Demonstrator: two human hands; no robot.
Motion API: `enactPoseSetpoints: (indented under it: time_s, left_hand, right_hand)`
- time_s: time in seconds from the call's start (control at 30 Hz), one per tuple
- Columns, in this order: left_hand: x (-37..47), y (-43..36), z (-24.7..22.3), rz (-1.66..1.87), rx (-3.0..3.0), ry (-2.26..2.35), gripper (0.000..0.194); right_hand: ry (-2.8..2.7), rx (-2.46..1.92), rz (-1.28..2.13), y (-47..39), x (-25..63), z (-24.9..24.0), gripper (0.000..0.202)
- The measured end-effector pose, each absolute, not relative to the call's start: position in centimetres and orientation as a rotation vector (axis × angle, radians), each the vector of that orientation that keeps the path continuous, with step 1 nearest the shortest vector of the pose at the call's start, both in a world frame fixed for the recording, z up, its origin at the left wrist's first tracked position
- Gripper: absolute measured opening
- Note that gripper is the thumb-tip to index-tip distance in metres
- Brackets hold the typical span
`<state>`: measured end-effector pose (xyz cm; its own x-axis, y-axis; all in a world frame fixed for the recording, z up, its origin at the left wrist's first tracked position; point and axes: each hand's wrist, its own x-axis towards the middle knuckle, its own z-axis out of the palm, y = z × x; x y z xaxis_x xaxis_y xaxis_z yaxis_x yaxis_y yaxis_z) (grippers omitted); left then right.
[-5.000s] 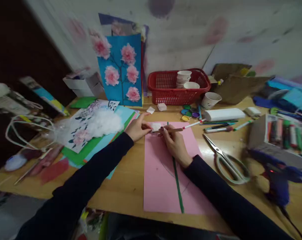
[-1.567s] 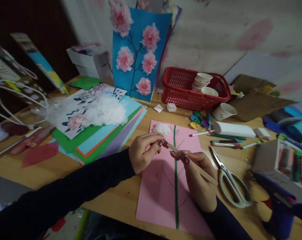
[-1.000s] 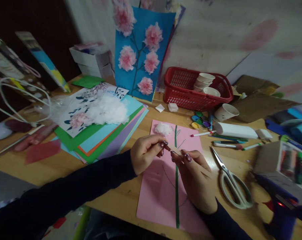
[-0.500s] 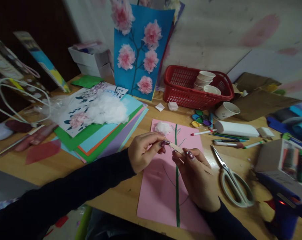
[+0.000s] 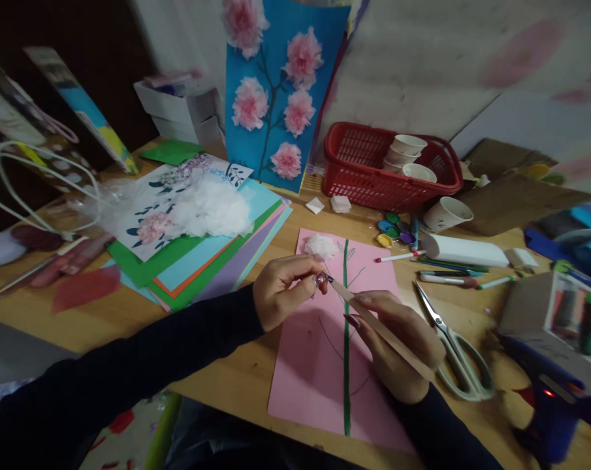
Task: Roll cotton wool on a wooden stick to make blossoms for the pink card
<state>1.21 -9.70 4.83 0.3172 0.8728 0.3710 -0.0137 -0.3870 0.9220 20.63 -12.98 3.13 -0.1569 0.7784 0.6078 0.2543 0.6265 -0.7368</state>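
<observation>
Over the pink sheet (image 5: 305, 372), my right hand (image 5: 398, 346) grips a flat wooden craft stick (image 5: 386, 334) that slants up to the left. Its far end meets the fingertips of my left hand (image 5: 288, 290), which are pinched together; what lies between them is too small to make out. A dark spot shows at that end of the stick. The pink sheet bears a drawn green stem (image 5: 347, 391) with thin pencil branches. A white fluffy tuft (image 5: 320, 247) sits at its top left corner.
Scissors (image 5: 464, 365) lie right of the sheet, near a blue glue gun (image 5: 552, 405) with a red light. Behind are a red basket (image 5: 364, 189) with paper cups, paint pots (image 5: 393, 228) and pens. White fluff (image 5: 211, 209) covers coloured paper at left; a blue flower picture (image 5: 285, 85) stands behind.
My right hand has slid back along the craft stick, down and to the right, so more of the stick shows. My left hand keeps its pinch at the tip. The view has shifted slightly.
</observation>
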Motion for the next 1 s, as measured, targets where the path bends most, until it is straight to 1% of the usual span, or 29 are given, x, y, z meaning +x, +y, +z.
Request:
enactPoseSetpoints:
  time_s: [0.1,0.2,0.4,0.57,0.63,0.7,0.77,0.83,0.9,1.0]
  left_hand:
    - [1.3,-9.8,4.9,1.147,1.595,0.786,0.020]
    - [1.3,-9.9,4.9,1.111,1.545,0.777,0.020]
    - [1.3,-10.0,4.9,1.121,1.524,0.751,0.019]
    - [1.4,-10.1,4.9,1.159,1.619,0.768,0.021]
    - [1.5,-10.2,4.8,1.176,1.656,0.764,0.021]
    - [1.6,-10.4,4.8,1.192,1.683,0.758,0.022]
    - [1.6,-10.5,4.8,1.173,1.691,0.778,0.021]
    - [1.5,-10.5,4.8,1.121,1.691,0.802,0.025]
    - [1.3,-10.5,4.8,1.064,1.717,0.814,0.030]
    - [1.1,-10.6,4.9,1.026,1.819,0.813,0.025]
  right_hand:
    - [-2.039,-0.756,0.230,-12.6,21.4,4.3,0.048]
    - [-2.121,-0.704,0.073,-12.6,21.4,5.3,0.052]
    - [-2.063,-0.652,0.020,-12.6,20.8,5.5,0.042]
    - [-2.077,-0.665,0.024,-12.6,21.1,5.0,0.041]
    - [-2.095,-0.725,0.050,-12.7,21.3,4.7,0.033]
    - [-2.113,-0.818,0.085,-12.7,21.5,4.4,0.020]
    - [-2.130,-0.886,0.120,-12.7,21.8,4.2,0.016]
    - [-2.127,-0.871,0.131,-12.6,21.9,4.2,0.018]
    - [-2.109,-0.800,0.119,-12.6,21.9,4.3,0.027]
    - [-2.097,-0.698,0.084,-12.6,21.6,4.6,0.044]
